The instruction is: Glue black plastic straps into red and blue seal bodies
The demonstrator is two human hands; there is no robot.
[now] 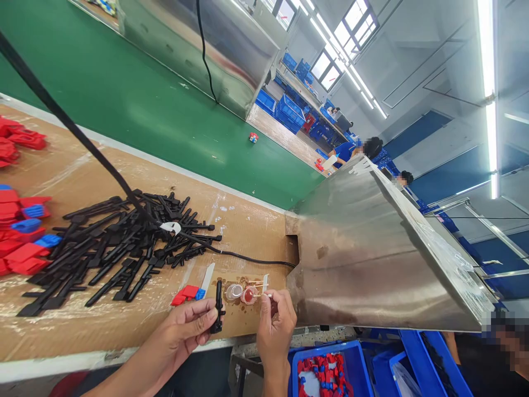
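Observation:
My left hand (pixel 185 325) pinches a black toy gun (pixel 218 306), held upright between thumb and fingers over the cardboard-covered bench. In my right hand (pixel 276 328) is a thin stick (pixel 258 295), its tip at a small cup of red liquid (pixel 248 296). Beside that cup sits a small clear cup (pixel 234 291), and more thin sticks (pixel 255 283) lie just behind. A red and blue plastic part (pixel 188 295) rests left of the cups. Farther left spreads a large pile of black toy guns (pixel 124 248).
Red and blue parts (pixel 25 237) lie at the far left. A black cable (pixel 82 132) crosses above the pile. A metal panel (pixel 355 264) stands on the right, a green belt (pixel 165 121) behind. Below is a blue bin (pixel 361 366) of red parts. Other people sit farther off.

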